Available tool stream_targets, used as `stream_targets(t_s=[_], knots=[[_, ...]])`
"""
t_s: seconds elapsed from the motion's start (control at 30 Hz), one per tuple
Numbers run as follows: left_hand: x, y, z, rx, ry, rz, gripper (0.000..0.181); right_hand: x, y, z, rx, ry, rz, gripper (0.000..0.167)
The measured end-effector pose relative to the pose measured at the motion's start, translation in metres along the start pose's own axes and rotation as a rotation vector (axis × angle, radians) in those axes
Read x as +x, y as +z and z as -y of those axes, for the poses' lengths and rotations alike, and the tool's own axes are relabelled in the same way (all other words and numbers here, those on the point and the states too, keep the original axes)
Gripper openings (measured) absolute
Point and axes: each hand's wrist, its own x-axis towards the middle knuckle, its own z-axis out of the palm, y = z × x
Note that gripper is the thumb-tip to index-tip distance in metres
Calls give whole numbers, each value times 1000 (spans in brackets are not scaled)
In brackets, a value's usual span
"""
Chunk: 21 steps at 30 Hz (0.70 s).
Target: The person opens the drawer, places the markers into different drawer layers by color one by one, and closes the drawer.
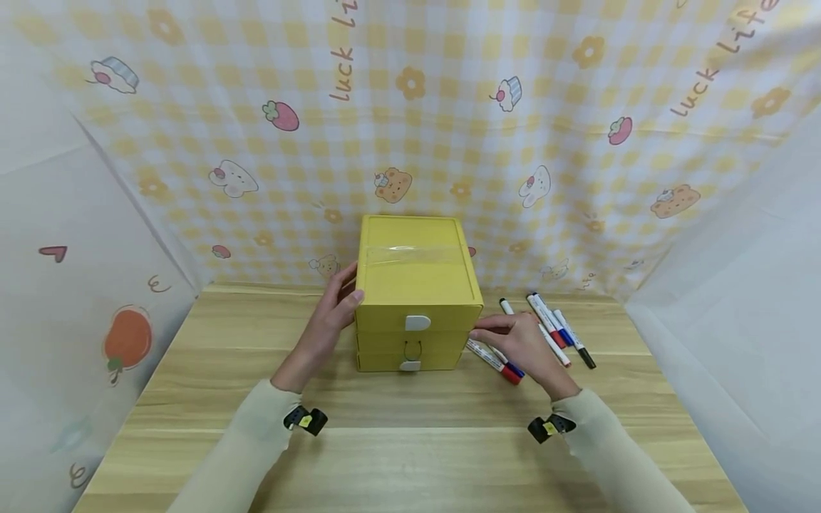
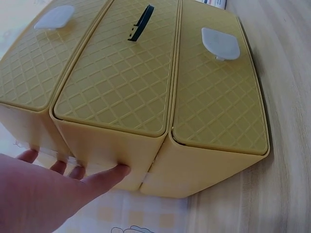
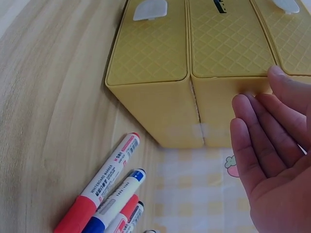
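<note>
A yellow box of three stacked drawers (image 1: 420, 274) stands upright near the back of the table, its fronts closed. White tabs mark the top and bottom drawers, and a dark loop the middle one. My left hand (image 1: 323, 320) rests against the box's left side; in the left wrist view its fingertips touch the side wall (image 2: 112, 150). My right hand (image 1: 519, 345) is at the right side, thumb and fingertips at the middle section's edge (image 3: 228, 87), fingers extended. Both hands hold nothing.
Several whiteboard markers lie to the right of the box, some beside my right hand, such as a red-capped one (image 3: 104, 177) and a black-capped one (image 1: 575, 340). Clear tape (image 1: 410, 254) crosses the box top. A patterned cloth (image 1: 410, 121) hangs behind.
</note>
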Motion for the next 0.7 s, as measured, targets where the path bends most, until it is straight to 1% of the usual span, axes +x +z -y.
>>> stream_targets(t_s=[0.07, 0.2, 0.3, 0.37, 0.5, 0.6, 0.7], knots=[[-1, 0, 0, -1, -5, -7, 73, -1, 0, 0, -10, -13, 4, 17], [-3, -2, -1, -3, -16, -22, 69, -4, -1, 2, -15, -13, 24, 22], [-8, -4, -4, 7, -26, -34, 66, -7, -2, 5, -27, -29, 1, 22], [-10, -5, -7, 13, -32, -42, 65, -10, -2, 8, -48, -58, -38, 19], [-15, -7, -12, 19, -48, -55, 63, -15, -1, 15, -123, -144, -127, 8], [-17, -8, -14, 16, -55, -54, 63, -19, 3, 20, -154, -205, -154, 10], [-18, -9, -15, 7, -61, -51, 63, -22, 8, 26, -167, -279, -155, 11]])
